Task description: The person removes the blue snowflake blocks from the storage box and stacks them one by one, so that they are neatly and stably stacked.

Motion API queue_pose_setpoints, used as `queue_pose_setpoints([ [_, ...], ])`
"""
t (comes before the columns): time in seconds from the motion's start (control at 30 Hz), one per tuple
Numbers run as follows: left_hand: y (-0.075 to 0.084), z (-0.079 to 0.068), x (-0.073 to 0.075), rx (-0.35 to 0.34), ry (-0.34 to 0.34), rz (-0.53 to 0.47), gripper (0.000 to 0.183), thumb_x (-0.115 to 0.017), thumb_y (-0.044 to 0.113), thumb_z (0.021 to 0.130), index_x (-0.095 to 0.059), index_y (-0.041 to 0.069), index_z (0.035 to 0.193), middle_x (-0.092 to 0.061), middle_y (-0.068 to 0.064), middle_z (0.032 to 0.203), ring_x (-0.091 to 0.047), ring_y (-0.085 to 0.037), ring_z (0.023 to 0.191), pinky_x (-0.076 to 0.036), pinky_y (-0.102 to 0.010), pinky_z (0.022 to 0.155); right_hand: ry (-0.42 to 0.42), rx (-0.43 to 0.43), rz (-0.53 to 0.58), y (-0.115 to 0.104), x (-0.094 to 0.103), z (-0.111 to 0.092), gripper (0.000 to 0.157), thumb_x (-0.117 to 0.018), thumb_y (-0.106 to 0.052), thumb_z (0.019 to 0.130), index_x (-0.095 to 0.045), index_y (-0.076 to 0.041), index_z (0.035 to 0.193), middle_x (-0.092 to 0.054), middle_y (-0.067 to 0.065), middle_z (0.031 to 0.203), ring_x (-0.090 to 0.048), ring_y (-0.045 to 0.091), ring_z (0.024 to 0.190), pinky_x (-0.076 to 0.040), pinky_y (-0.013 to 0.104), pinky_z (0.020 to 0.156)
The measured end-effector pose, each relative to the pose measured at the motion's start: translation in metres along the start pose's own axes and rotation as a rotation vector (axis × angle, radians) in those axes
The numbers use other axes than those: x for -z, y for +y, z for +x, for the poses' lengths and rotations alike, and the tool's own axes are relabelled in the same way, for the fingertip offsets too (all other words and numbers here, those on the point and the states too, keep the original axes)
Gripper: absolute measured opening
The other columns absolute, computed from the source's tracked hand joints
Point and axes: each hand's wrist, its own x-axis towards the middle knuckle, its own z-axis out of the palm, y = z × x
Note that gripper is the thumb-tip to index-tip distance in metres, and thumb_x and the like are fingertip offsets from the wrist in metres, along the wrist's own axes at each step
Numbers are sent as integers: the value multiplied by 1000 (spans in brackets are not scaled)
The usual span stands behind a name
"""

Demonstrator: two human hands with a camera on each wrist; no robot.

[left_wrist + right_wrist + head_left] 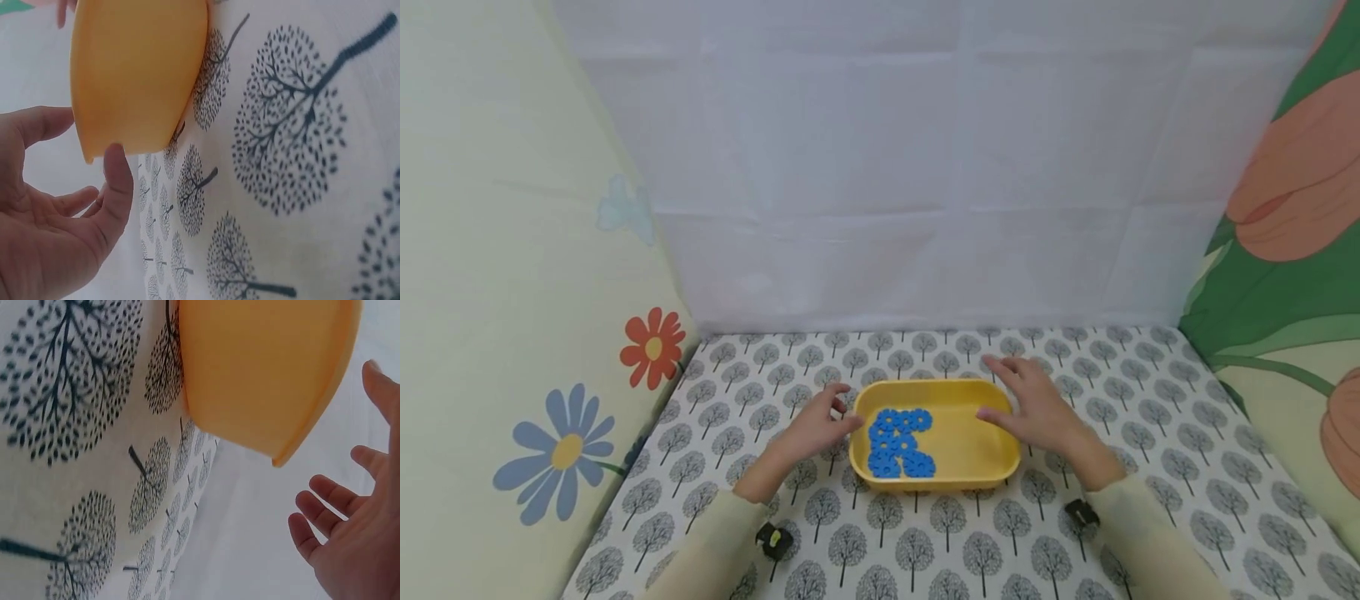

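A shallow yellow tray with rounded ends sits on the cloth. Several blue flower-shaped discs lie grouped in its left part. My left hand is at the tray's left end, its thumb tip right at the rim and its fingers loosely bent. In the left wrist view the same hand has thumb and fingers apart beside the yellow wall. My right hand hovers by the right end, fingers spread, thumb over the rim. The right wrist view shows that hand holding nothing, near the tray's outer wall.
White cloth printed with grey trees covers the table. A white sheet hangs behind it. Flower-printed panels stand at the left and right. Small black devices are strapped at the left wrist and right wrist.
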Motion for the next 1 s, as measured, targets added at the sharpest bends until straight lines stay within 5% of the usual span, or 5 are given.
queue_pose_setpoints([
  [0.27,3,1,-4,91,-47,-146,66,-69,15,92,-39,5,151,-54,-13,105,-59,-21,75,-56,-32,64,-60,15,152,-14,-8,7,81,-77,-46,87,-41,-22,155,-53,16,135,-53,32,118,-51,57,94],
  [0.6,-2,2,-4,59,-133,-287,60,-65,6,95,-37,1,148,-50,-13,99,-61,-21,68,-56,-34,61,-232,38,365,-27,-27,16,72,-75,-35,92,-43,-17,154,-53,18,135,-57,34,111,-53,53,88],
  [1.0,-7,4,-4,59,-183,-363,63,-64,6,95,-33,2,149,-51,-14,102,-62,-21,73,-59,-35,62,-408,133,347,-37,-42,28,64,-75,-35,91,-53,-17,148,-63,6,118,-60,21,99,-52,31,80],
])
